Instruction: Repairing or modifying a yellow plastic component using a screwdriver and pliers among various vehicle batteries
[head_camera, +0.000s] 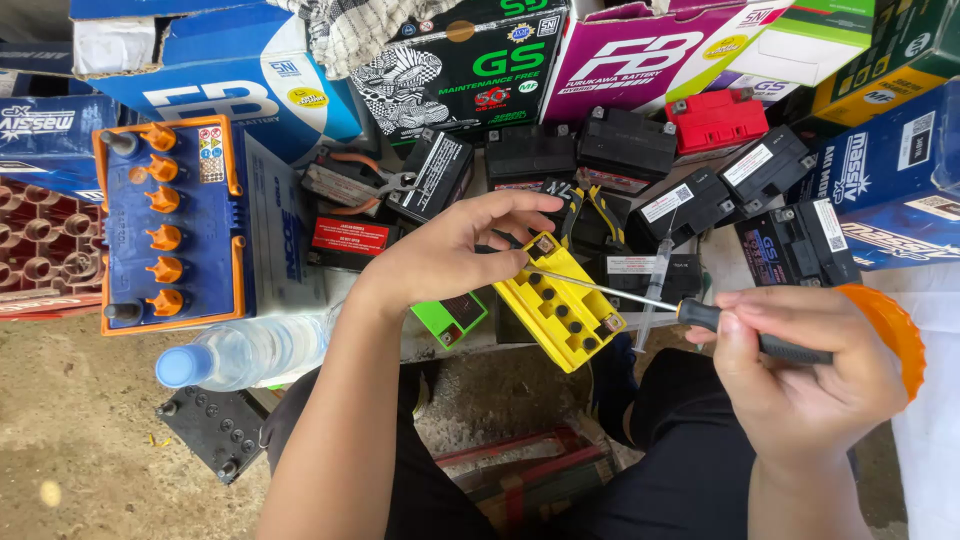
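My left hand (450, 250) grips the near end of a small yellow battery (565, 312) and holds it tilted above my lap, its row of round cell holes facing up. My right hand (795, 375) is closed on the black-and-orange handle of a screwdriver (770, 345). The thin metal shaft runs left, and its tip rests at a cell hole near the battery's upper left end. A clear syringe (655, 290) lies just behind the battery.
A large blue battery with orange caps (175, 225) stands at left, a clear water bottle (245, 352) in front of it. Several small black batteries (625, 145), a red one (715, 120), pliers (365, 180) and cardboard boxes (470, 60) crowd the back. A black lid (215, 430) lies on the dirt floor.
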